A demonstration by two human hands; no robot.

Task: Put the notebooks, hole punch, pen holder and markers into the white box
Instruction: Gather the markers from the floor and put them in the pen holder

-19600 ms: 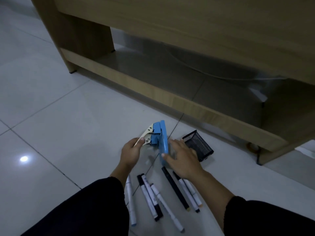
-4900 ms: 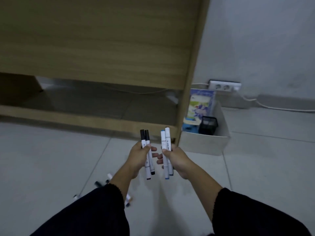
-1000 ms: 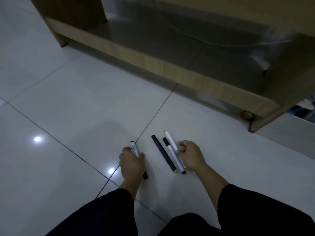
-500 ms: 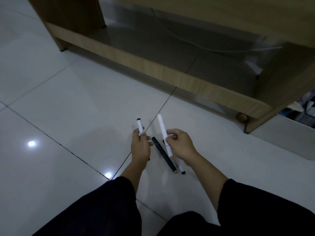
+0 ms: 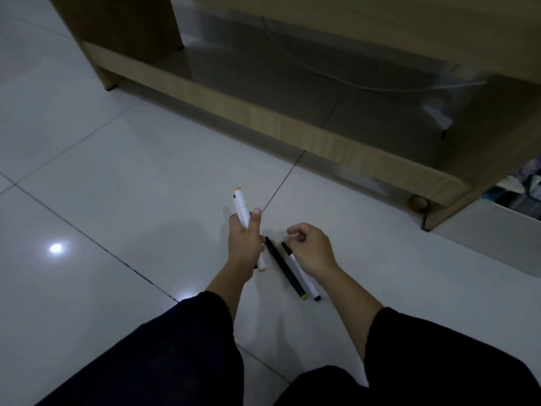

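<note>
Now left hand (image 5: 244, 240) grips white marker (image 5: 241, 208); right hand (image 5: 311, 247) loose.

head view, single camera: worn on the person's head, facing forward and steeply down at the tiled floor (image 5: 123, 177). close range, both forearms entering from the bottom edge; wooden desk (image 5: 292, 133) base across the top.

Dim, underexposed frame w/ bluish cast. Overhead light is reflected as a glare spot on the glossy floor tiles (image 5: 87, 177) at left, w/ a second spot near the left sleeve (image 5: 164, 356). Soft shadows are cast under the wooden desk (image 5: 292, 133). Wide-angle bending is seen at edges; right edge detail is murky.
</note>
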